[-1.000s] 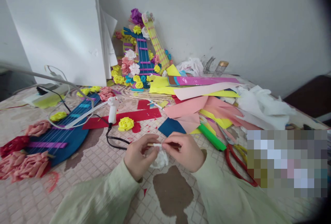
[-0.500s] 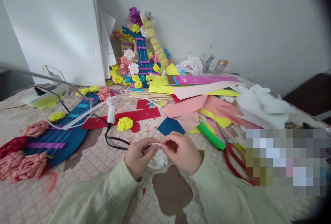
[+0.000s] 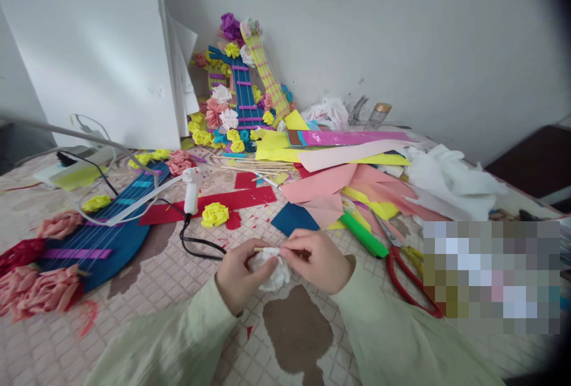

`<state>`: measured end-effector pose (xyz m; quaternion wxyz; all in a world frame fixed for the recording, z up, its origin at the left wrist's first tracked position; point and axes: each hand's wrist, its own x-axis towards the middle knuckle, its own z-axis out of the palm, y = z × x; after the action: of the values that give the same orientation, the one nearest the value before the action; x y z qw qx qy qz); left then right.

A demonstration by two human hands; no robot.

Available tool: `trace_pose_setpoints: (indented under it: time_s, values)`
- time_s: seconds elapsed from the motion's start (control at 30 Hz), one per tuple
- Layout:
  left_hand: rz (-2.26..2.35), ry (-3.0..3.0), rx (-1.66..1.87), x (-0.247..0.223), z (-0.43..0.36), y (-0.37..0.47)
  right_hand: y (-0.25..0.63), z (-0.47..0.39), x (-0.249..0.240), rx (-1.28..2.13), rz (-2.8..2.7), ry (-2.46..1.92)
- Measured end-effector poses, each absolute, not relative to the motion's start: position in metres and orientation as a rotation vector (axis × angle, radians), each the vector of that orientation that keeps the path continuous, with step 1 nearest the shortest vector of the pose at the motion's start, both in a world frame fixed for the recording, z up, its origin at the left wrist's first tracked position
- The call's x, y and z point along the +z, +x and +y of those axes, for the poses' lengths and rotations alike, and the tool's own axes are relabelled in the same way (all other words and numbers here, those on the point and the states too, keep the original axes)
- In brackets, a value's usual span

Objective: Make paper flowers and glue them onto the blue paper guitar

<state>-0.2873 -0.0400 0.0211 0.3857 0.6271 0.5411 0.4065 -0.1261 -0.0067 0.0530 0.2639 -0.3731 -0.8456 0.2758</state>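
Note:
Low over the middle of the table, my left hand (image 3: pixel 241 273) is closed on a piece of crumpled white crepe paper (image 3: pixel 277 278). Its top edge is wrapped around a thin wooden stick (image 3: pixel 258 249). My right hand (image 3: pixel 319 262) pinches the stick and the paper edge at the other end, thumb against forefinger. Most of the white paper hangs below, between the two hands. The right hand's fingers partly hide the stick. A yellow paper flower (image 3: pixel 215 215) lies just beyond my left hand.
A white glue gun (image 3: pixel 191 193) stands with its black cord curling toward my left hand. At left lies a blue paper guitar (image 3: pixel 118 258) with flowers. Red-handled scissors (image 3: pixel 404 288) and a green roll (image 3: pixel 363 235) lie at right, near coloured paper strips (image 3: pixel 321 187).
My fingers have shifted slightly along the stick, and the white roll around it shows more plainly. The rest of the table is unchanged; the view has moved a little.

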Motion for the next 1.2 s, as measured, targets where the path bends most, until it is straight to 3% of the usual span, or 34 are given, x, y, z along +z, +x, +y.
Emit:
trace_pose_setpoints:
  time_s: [0.2, 0.57, 0.93, 1.2]
  values:
    - [1.551, 1.900, 1.039, 0.024, -0.043, -0.287, -0.127, -0.005, 0.051, 0.913, -2.193, -1.065]
    - [1.557, 1.977, 1.069, 0.028, -0.043, -0.286, -0.129, -0.006, 0.050, 0.918, -2.145, -1.084]
    - [1.721, 1.931, 1.174, 0.027, -0.043, -0.280, -0.134, -0.013, 0.047, 0.644, -2.120, -1.126]
    - [1.678, 1.869, 1.169, 0.025, -0.042, -0.279, -0.136, -0.013, 0.041, 0.664, -2.013, -1.152]
